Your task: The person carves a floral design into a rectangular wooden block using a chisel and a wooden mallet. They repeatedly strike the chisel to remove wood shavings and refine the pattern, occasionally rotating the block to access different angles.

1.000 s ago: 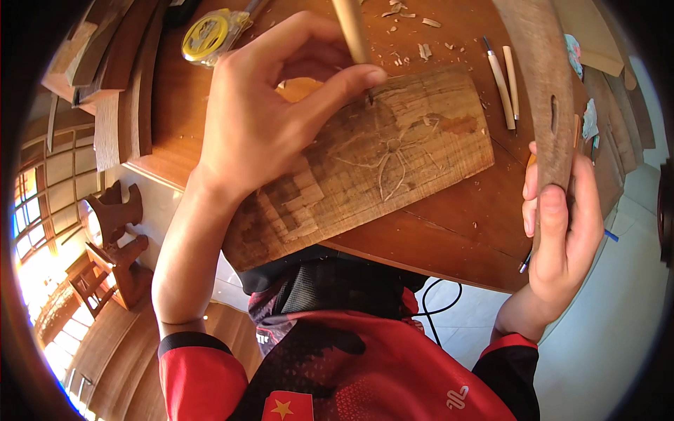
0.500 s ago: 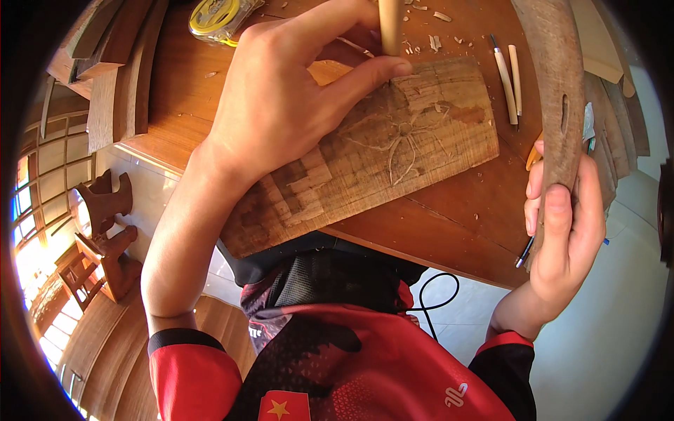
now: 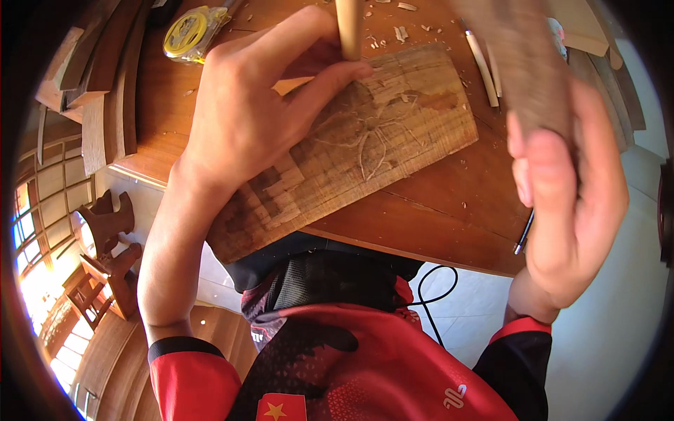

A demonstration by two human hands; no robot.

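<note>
Brown wood makes up the long board [image 3: 407, 130], and a flower shape [image 3: 366, 130] with thin petals is cut into its top. The board lies on the shiny table [image 3: 435, 203], in front of the person. Its long way goes on a slant, from the low left up to the high right. The low left end pokes out past the table edge, over the lap. One flower petal points down, toward the person.

The left hand [image 3: 239, 112] is over the board and pinches a round, pale stick handle [image 3: 349, 28]. That handle stands almost straight up and down, with its top leaning a bit to the left and running out of view. Its low tip is hidden by the thumb, so I cannot tell if it touches the wood.

The right hand [image 3: 579, 182] is wrapped around a thick wooden club [image 3: 523, 63] (it looks blurry). The club points up and a little left, high on the right side. Just beside it lies a thin tool [image 3: 481, 70], pointing mostly up and down. Little wood chips [image 3: 401, 33] sit past the board, and a yellow tape measure [image 3: 186, 35] is near the left hand.
</note>
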